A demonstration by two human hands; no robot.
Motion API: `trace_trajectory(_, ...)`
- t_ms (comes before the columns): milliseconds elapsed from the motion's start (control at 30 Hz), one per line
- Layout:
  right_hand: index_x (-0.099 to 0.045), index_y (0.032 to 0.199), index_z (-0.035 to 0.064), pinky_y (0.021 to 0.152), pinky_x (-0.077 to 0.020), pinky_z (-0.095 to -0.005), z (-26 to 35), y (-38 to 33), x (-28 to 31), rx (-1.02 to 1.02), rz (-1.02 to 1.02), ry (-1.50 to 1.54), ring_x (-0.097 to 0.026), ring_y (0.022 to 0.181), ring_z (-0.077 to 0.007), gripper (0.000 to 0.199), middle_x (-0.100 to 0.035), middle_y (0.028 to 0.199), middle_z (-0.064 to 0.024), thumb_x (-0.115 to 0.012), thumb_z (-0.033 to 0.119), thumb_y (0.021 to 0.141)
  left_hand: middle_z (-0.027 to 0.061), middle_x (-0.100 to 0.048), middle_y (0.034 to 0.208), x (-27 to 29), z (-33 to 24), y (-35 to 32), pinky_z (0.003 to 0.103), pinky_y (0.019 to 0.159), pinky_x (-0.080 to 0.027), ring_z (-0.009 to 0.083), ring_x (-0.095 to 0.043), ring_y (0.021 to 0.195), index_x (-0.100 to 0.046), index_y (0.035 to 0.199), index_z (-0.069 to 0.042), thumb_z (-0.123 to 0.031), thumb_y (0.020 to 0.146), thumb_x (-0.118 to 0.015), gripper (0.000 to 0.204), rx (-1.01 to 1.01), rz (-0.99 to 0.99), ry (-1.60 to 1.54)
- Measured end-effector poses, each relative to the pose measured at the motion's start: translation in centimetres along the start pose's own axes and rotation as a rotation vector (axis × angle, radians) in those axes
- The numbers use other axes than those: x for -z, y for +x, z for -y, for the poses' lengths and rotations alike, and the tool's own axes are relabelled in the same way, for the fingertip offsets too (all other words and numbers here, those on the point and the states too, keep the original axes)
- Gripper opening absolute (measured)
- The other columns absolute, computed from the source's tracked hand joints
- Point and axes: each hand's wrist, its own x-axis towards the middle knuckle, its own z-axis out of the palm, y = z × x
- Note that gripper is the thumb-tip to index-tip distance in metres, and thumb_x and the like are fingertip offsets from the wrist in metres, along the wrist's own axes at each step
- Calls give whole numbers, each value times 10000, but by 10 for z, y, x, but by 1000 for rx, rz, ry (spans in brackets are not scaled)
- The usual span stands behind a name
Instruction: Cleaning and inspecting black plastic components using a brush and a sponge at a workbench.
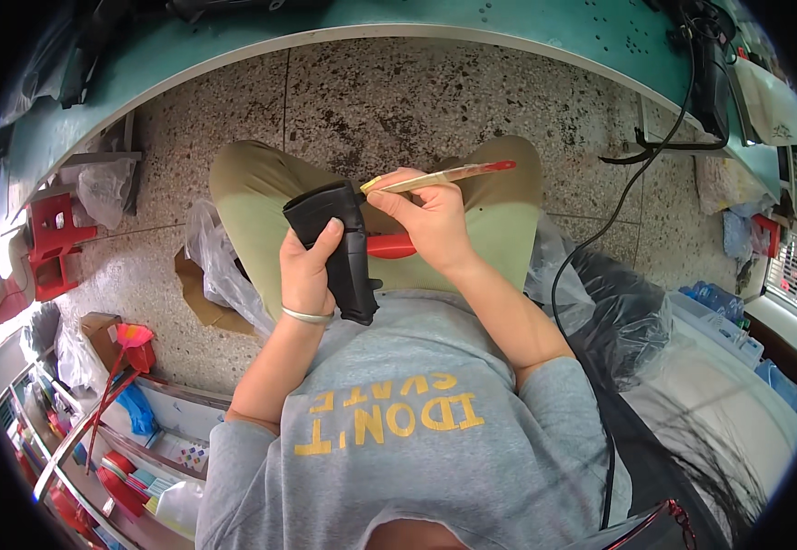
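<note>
While left hand grips black piece, right hand pinches brush

The black piece is mid-frame. A cable curves down the right, plastic bags lie either side, a red stool stands left. A green table arcs across the top, speckled floor below.

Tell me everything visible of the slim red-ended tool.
The slim tool looks like a brush: a pale, wood-looking handle with a red end. The right hand grips it, partly covering it. It slants, red end rightward and slightly higher in the picture. Its yellowish other end is at the black piece's upper edge; contact is unclear.
</note>
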Motion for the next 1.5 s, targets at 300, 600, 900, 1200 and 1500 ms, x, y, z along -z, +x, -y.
trace_trajectory(300, -585, 828, 33, 579, -476, -335, -75, 34, 22, 550, -119, -900, -600, 644, -246, 38, -597, 728, -98, -574, 21, 794, 27, -586, 874, 10, 4, 13, 228, 635, -466, 99, -549, 713, -555, 1014, -19, -151, 866, -572, 199, 101, -20, 27)
trace_trajectory(600, -637, 799, 50, 674, -452, -291, 1, 27, 38, 531, -187, -856, -605, 750, -190, 54, -647, 802, -55, -650, 55, 747, 120, -607, 756, 30, 6, 23, 329, 602, -455, 222, -593, 675, -583, 853, -41, -312, 920, -442, 313, -302, 93, 732)
trace_trajectory(900, -671, 821, 59, 895, -348, -368, 3, 14, 19, 258, 403, -512, -608, 691, -155, 101, -662, 825, -29, -676, 97, 727, 76, -550, 575, 4, -5, 6, 364, 468, -445, 247, -575, 541, -497, 684, -83, -244, 749, -638, 224, -822, 179, 1617)
trace_trajectory(1200, -655, 828, 13, 556, -440, -210, 9, 10, 25, -342, 354, -37, -549, 639, -78, 78, -611, 715, 2, -629, 82, 803, 61, -545, 600, -2, 0, 8, 337, 490, -457, 217, -578, 582, -478, 685, -77, -236, 735, -645, 236, -861, 202, 1684)
trace_trajectory(1500, -589, 851, -3, 530, -472, -260, -34, 29, 51, 535, -146, -720, -576, 557, -156, 42, -616, 796, -103, -574, 20, 818, 129, -626, 716, 2, 4, -5, 355, 559, -482, 303, -594, 625, -591, 873, -41, -242, 774, -643, 230, -473, 215, 1302)
